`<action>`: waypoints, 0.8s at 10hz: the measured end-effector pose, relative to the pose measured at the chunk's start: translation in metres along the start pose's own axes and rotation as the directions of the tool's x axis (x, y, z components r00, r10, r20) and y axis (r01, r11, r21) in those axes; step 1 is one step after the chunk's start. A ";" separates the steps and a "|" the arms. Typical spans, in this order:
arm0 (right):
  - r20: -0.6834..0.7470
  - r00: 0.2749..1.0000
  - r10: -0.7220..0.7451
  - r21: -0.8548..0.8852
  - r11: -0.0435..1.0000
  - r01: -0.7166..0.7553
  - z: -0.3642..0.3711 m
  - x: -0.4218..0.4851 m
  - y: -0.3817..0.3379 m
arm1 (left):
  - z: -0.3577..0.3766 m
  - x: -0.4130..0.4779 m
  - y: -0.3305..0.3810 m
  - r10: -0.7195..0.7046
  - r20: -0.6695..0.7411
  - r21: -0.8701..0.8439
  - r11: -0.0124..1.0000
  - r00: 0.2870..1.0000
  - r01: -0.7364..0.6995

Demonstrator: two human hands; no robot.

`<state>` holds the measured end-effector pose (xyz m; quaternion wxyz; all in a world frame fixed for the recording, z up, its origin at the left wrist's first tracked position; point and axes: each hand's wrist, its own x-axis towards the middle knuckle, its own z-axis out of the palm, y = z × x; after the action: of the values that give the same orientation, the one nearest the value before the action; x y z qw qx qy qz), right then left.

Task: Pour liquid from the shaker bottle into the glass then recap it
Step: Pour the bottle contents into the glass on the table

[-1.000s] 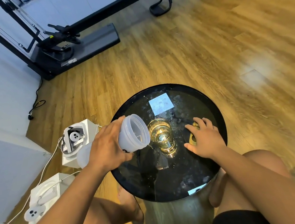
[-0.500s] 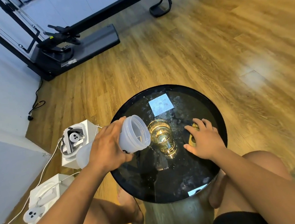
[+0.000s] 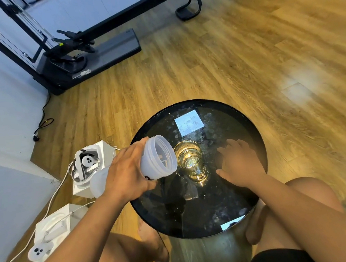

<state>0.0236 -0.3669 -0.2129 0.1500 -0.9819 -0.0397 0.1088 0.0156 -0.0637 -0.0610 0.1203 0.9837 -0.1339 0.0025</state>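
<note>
Left hand (image 3: 128, 176) grips the translucent white plastic shaker bottle (image 3: 157, 157) round its body, fingers and thumb wrapped on it. The bottle is uncapped and tipped nearly sideways, its open mouth facing right, with the rim just beside the lip of the clear drinking glass (image 3: 189, 160) and slightly above it. No stream is visible between the two. The bottle's base sticks out left past the table edge.

The glass stands upright near the middle of the round black glossy table (image 3: 197, 222) and holds clear liquid with a yellowish glint.

Right hand (image 3: 240, 162) is palm down on the table, just right of the glass and apart from it. It is motion-blurred; the fingers look spread and fairly flat, but I cannot tell whether it covers or holds anything.

On the wooden plank floor (image 3: 224, 63), left of the table, sit two white boxes: the far box (image 3: 89, 165) has a white controller in it, and the near box (image 3: 51, 231) has a white controller (image 3: 39, 250) at its near edge. A black exercise machine (image 3: 90, 52) stands far left by the wall.
</note>
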 end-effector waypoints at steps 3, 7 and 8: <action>-0.003 1.000 0.004 0.003 1.000 -0.004 0.000 0.000 0.000 | -0.001 -0.001 -0.001 0.007 0.002 0.011 1.000 1.000 -0.007; -0.011 1.000 0.000 0.010 1.000 0.000 0.001 0.000 0.000 | -0.001 0.000 -0.001 0.006 0.008 0.026 1.000 1.000 -0.006; -0.012 1.000 0.001 0.014 1.000 -0.001 0.001 -0.001 0.000 | -0.003 0.000 0.000 0.010 0.005 0.025 1.000 1.000 -0.010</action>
<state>0.0227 -0.3666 -0.2141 0.1572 -0.9815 -0.0376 0.1030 0.0154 -0.0632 -0.0584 0.1078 0.9844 -0.1391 0.0024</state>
